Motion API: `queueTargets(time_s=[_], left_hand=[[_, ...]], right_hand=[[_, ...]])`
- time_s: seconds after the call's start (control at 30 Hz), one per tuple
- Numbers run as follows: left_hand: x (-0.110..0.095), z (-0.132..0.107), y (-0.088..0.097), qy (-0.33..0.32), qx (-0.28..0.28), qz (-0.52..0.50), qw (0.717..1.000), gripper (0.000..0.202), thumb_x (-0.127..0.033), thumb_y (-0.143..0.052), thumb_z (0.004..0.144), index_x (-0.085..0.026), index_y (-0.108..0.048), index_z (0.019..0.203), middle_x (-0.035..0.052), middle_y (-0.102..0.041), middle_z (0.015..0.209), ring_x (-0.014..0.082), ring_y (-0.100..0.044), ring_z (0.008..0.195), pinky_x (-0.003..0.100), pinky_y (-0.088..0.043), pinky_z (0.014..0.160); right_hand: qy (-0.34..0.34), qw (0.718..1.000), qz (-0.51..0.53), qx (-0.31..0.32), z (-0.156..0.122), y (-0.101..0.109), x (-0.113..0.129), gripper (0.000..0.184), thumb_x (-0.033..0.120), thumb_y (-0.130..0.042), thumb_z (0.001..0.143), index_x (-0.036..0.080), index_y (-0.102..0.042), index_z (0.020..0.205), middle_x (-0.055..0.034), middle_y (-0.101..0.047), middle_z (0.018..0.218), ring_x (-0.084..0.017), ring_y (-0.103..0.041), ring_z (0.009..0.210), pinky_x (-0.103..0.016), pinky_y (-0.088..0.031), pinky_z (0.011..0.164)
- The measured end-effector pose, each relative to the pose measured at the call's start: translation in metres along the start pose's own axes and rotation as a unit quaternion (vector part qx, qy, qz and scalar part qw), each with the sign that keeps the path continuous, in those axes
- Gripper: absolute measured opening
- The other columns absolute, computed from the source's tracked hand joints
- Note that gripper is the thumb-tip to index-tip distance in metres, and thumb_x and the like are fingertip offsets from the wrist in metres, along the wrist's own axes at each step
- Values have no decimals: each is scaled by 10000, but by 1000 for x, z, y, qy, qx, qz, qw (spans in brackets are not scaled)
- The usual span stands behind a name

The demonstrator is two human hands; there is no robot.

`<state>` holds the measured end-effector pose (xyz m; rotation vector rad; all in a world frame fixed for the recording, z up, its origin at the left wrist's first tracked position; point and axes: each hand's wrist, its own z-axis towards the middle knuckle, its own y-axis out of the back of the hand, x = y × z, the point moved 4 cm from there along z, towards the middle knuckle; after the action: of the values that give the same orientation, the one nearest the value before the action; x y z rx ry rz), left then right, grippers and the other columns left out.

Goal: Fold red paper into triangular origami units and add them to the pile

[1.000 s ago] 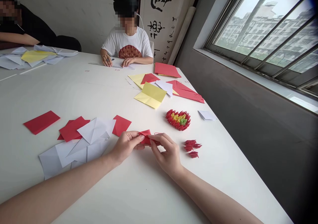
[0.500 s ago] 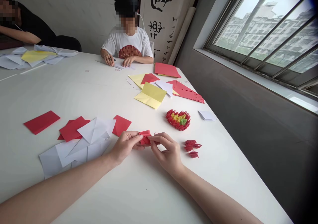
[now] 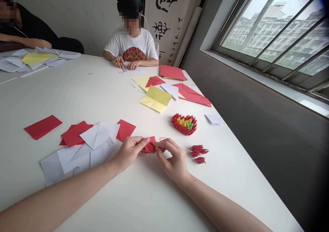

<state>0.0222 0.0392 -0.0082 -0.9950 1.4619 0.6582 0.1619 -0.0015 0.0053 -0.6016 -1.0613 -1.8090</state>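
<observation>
A small folded piece of red paper is held a little above the white table. My left hand grips its left side, thumb on top and fingers beneath. My right hand pinches its right edge between thumb and forefinger. Right of my right hand lie several small folded red paper pieces. Beyond them sits a heart-shaped cluster of red, yellow and green folded paper. Left of my left hand, a red sheet lies near a pile of creased white sheets.
More red sheets lie at the left. Farther back are yellow paper, a red stack and red strips. A folded white paper lies near the right edge. Across the table a person works over paper; another sits far left.
My left thumb has shifted slightly up along the red paper, and the paper has turned a little. Across the table, the person's hands have moved slightly.
</observation>
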Motion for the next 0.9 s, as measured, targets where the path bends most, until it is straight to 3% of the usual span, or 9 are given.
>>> queueTargets(time_s=[0.57,0.73,0.9], left_hand=[[0,0,1,-6,-13,2,1000,368,-471,-523,825,-151,-704,797,52,-684,757,196,-642,773,298,-539,696],[-1,0,2,-9,-21,-5,1000,369,-462,-516,832,-143,-695,780,58,-688,777,199,-642,774,312,-540,704],[2,1,2,-3,-13,-16,1000,241,-362,-646,767,-135,-685,838,73,-708,819,205,-658,826,286,-528,727]], right_hand=[[41,999,20,24,2,1,2,217,91,-496,796,201,-653,899,-42,-585,730,-157,-557,670,-311,-482,621],[48,998,7,29,2,0,3,214,94,-483,802,202,-642,897,-41,-578,744,-161,-566,680,-337,-479,681],[32,999,13,33,2,0,3,175,107,-480,806,200,-618,863,-38,-572,750,-153,-554,663,-354,-473,726]])
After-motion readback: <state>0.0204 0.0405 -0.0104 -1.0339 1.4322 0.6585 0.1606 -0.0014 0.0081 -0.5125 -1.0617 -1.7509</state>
